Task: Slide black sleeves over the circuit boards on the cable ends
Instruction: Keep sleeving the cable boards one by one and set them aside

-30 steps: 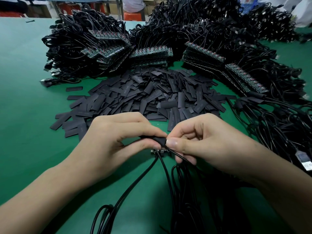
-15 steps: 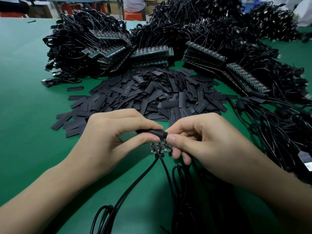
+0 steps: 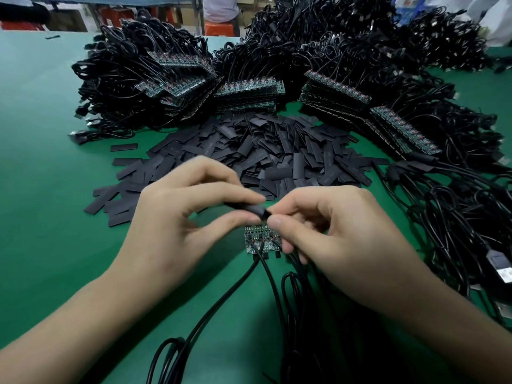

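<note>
Just above the green table (image 3: 41, 189), the two hands meet at the middle of the view. The left hand (image 3: 177, 225) pinches a black sleeve (image 3: 255, 210) between thumb and forefinger, its other fingers (image 3: 210, 173) loosely curled above. The right hand (image 3: 340, 239) comes in from the other side, its thumb and forefinger closed on the sleeve's right end and its remaining fingers curled under the palm. The sleeve lies roughly level, held clear of the table. Whether a board is already inside it cannot be told, as the fingertips hide both ends.

Directly below the hands a short strip of circuit boards (image 3: 259, 239) lies flat on the table, partly covered by the right hand. Black cables (image 3: 249, 286) run from it toward the person and loop at the bottom of the view.

Beyond the hands lies a wide heap of loose sleeves (image 3: 277, 151), flat and black, with a few strays lying to the left. Behind that heap stand stacks of boards (image 3: 249, 92), each row joined to big tangles of black cord (image 3: 133, 79) across the back and down the right side. A plug (image 3: 498, 263) shows at the right edge.
</note>
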